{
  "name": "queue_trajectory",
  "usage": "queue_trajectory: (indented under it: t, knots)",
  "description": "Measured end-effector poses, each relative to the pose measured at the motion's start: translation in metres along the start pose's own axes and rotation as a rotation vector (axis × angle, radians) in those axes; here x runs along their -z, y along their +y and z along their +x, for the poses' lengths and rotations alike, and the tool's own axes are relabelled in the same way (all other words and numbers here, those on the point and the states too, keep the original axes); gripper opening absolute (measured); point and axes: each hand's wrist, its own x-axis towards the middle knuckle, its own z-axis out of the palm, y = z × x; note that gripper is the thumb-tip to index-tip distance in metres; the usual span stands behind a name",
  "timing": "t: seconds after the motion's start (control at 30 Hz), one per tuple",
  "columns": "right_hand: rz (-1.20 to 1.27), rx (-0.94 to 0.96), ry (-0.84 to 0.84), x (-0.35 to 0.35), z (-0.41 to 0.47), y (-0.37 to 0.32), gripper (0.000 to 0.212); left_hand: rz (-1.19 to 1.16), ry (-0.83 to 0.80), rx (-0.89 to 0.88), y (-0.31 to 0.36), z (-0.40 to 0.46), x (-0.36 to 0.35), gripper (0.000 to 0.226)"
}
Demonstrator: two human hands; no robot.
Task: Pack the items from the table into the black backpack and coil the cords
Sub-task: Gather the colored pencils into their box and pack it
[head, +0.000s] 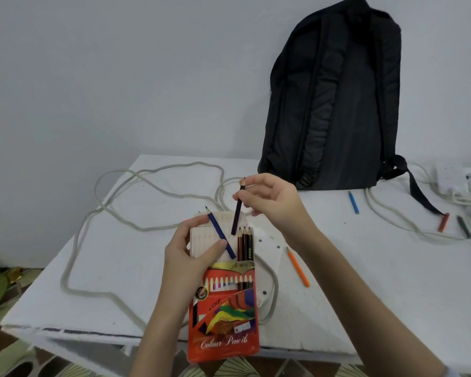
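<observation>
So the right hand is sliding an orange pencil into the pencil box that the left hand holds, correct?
Not quite. In the head view the pencil pinched by the right hand is dark purple; the orange pencil lies loose on the table. The left hand does hold the pencil box.

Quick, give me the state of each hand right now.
Left hand: closed on the colour pencil box, thumb pinning a blue pencil against it.
Right hand: closed, pinching a dark purple pencil.

Left hand (193, 257) grips the pencil box (223, 303) with thumb pinning a blue pencil (220, 233), right hand (272, 198) raised above, fingertips pinching a dark purple pencil (237, 210), both forearms bare.
</observation>
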Motion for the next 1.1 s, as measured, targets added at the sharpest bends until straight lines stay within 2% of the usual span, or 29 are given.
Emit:
queue_trajectory:
  t: [0.17,0.43,0.53,0.63,0.8,0.93,1.03,1.1]
  knots:
    - [-0.098,0.090,-0.051,0.010,-0.008,0.010,0.028,-0.030,-0.029,0.020,0.011,-0.006,-0.009,0.038]
    - [-0.344,0.130,-0.027,0.046,-0.029,0.025,0.028,-0.034,-0.070,-0.035,0.006,-0.008,-0.042,0.030]
    - [-0.336,0.144,-0.066,0.068,-0.038,0.025,0.020,-0.050,-0.095,-0.034,0.007,-0.011,-0.062,0.029]
    - [-0.329,0.143,-0.012,0.088,-0.044,0.028,0.012,-0.038,-0.143,-0.042,0.007,-0.015,-0.082,0.028]
    - [-0.351,0.206,0.013,0.121,-0.047,0.033,0.024,-0.015,-0.196,-0.013,0.004,-0.024,-0.119,0.026]
    - [-0.397,0.203,0.005,0.147,-0.052,0.041,0.015,-0.013,-0.147,0.015,0.000,-0.029,-0.148,0.023]
    - [-0.438,0.235,-0.023,0.172,-0.058,0.043,0.031,0.014,-0.133,0.005,-0.004,-0.033,-0.167,0.022]
    - [-0.466,0.227,-0.087,0.187,-0.059,0.046,0.031,0.011,-0.122,0.020,-0.007,-0.036,-0.178,0.022]
